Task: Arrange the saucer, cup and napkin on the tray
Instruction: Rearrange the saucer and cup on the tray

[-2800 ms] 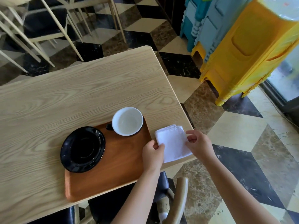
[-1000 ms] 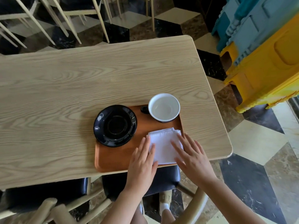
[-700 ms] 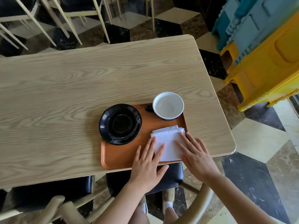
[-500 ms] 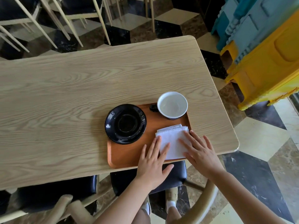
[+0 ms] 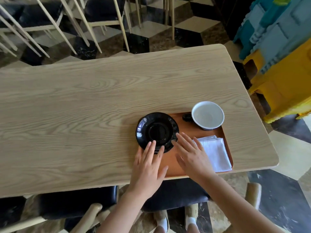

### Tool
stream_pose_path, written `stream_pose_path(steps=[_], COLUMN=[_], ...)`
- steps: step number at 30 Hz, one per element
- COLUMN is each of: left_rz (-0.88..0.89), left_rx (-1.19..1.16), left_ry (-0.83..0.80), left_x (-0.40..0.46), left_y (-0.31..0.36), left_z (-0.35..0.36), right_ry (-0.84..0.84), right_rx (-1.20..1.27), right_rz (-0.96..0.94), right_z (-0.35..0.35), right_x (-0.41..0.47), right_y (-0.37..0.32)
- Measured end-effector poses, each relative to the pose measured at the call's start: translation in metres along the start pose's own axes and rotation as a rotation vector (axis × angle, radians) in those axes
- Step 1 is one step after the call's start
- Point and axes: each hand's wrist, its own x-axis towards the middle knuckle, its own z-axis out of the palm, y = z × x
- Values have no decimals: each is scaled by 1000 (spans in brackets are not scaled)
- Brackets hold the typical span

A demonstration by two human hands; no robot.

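On the tray, both spread hands, left hand and right hand, flank the saucer, likely to seat it fully; it overhangs the edge.

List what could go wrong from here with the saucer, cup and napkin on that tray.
1. The saucer hangs over the tray's left edge; a push from the left hand or right hand might tip it onto the table.
2. The cup sits at the tray's far right corner, so sliding the saucer right could knock it.
3. The right hand's side lies near the napkin and may drag it askew.
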Motion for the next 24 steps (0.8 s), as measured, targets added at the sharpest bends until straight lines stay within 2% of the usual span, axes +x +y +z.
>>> stream_pose_path(steps=[3, 15, 24], left_rz=[-49, 12, 29], left_rx=[-1, -33, -53], left_ry=[-57, 36, 36], left_x=[-6, -17, -33], left_y=[-19, -23, -19], left_z=[4, 6, 7], right_ry=[1, 22, -3], right_rx=[-19, 11, 5], right_rz=[-35, -19, 0], right_z=[9, 13, 11], right_x=[9, -4, -26], right_y=[-7, -11, -16])
